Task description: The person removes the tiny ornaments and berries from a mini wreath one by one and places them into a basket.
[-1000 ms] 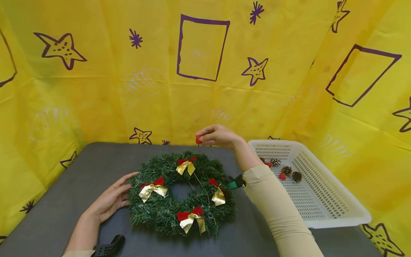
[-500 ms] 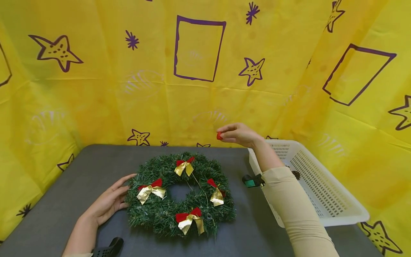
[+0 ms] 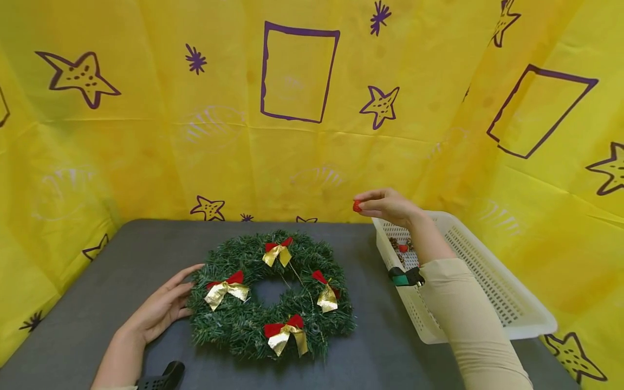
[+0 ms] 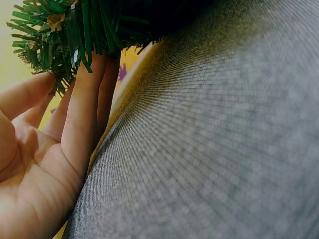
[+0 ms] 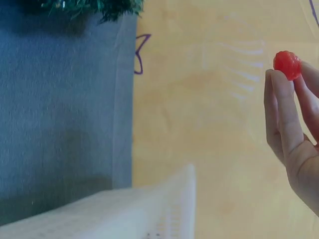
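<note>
My right hand (image 3: 390, 206) pinches a small bumpy red berry (image 5: 287, 65) at its fingertips, raised near the far left corner of a white plastic basket (image 3: 531, 324). Flat on the dark grey table lies a green artificial wreath (image 3: 229, 319) with several red and gold bows. My left hand (image 3: 163, 306) rests against the wreath's left edge, its fingers fairly straight. In the left wrist view its fingertips reach into the green strands and are partly hidden. Inside the basket are another red berry (image 3: 402, 248) and pine cones (image 3: 394, 244), partly covered by my right arm.
A yellow curtain (image 3: 205, 157) with purple drawings hangs behind and on both sides of the grey table (image 3: 151, 244). The basket's raised wall (image 5: 169, 199) stands close below my right wrist.
My right hand has moved right with the red berry, from behind the wreath to the basket's far left corner. My left hand still touches the wreath, which has not visibly moved on the table.
</note>
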### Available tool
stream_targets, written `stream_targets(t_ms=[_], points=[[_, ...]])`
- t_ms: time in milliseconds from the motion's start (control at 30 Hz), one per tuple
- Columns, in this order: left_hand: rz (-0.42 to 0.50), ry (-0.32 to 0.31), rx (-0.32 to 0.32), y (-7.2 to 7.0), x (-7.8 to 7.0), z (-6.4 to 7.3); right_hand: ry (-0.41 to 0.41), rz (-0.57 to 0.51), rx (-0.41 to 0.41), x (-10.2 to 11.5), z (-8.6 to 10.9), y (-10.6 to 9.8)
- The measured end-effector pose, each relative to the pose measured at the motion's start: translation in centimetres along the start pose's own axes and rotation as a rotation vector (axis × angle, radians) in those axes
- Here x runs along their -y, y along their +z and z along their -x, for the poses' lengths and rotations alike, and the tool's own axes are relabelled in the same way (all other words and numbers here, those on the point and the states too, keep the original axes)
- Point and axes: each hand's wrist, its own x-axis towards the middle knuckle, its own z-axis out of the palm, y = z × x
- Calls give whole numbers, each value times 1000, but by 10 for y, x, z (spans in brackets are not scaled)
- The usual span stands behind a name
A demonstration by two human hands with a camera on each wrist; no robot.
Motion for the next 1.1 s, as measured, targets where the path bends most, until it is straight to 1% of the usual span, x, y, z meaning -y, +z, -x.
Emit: stream_targets(t_ms=[200,400,500,567,667,733,800,967,1100], points=[[-3,-1,16,0,1,0,-6,-9,-26,-6,16,-18],[-24,-21,28,-1,1,0,-25,-59,-61,-14,34,-39],[-27,-21,43,-2,1,1,-28,-91,-69,-19,43,-48],[-31,-15,40,-2,0,0,-25,-108,-76,-22,50,-53],[-27,-6,32,-1,-1,0,-12,-106,-90,-29,60,-63],[-24,-5,13,-1,-1,-1,2,-93,-99,-35,67,-69],[-17,-2,17,-1,-1,0,11,-85,-102,-41,74,-75],[-33,-3,34,-2,-2,-1,16,-75,-102,-51,89,-89],[-40,-19,26,-2,-1,-1,21,-77,-114,-59,98,-98]])
